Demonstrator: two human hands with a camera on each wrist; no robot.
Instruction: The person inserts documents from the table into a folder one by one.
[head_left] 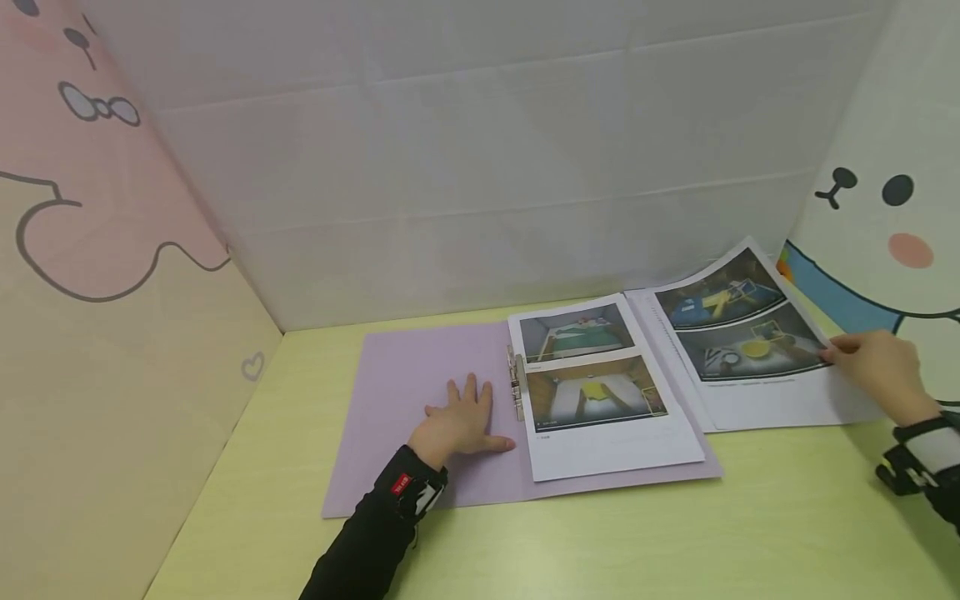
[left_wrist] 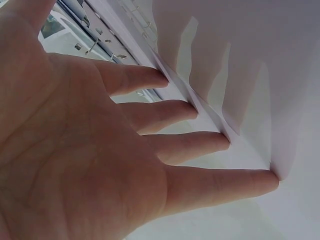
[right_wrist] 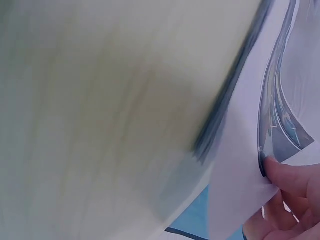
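A lilac folder [head_left: 431,358] lies spread on the table with a metal clip [head_left: 517,386] along its middle. My left hand [head_left: 457,425] rests on the folder's left cover, fingers straight and spread; in the left wrist view its fingertips [left_wrist: 212,142] touch the lilac surface. Printed sheets [head_left: 615,458] with two photos lie to the right of the clip. Farther right, my right hand [head_left: 877,371] pinches the right edge of a printed sheet [head_left: 787,404], whose far corner lifts and curves. In the right wrist view the thumb [right_wrist: 290,177] presses on the bent sheet.
The light yellow-green table [head_left: 600,550] extends in front of the folder. A white cloth wall [head_left: 487,192] stands behind it. Cartoon-printed panels stand at the left [head_left: 127,358] and right [head_left: 862,242], the right one close to the right hand.
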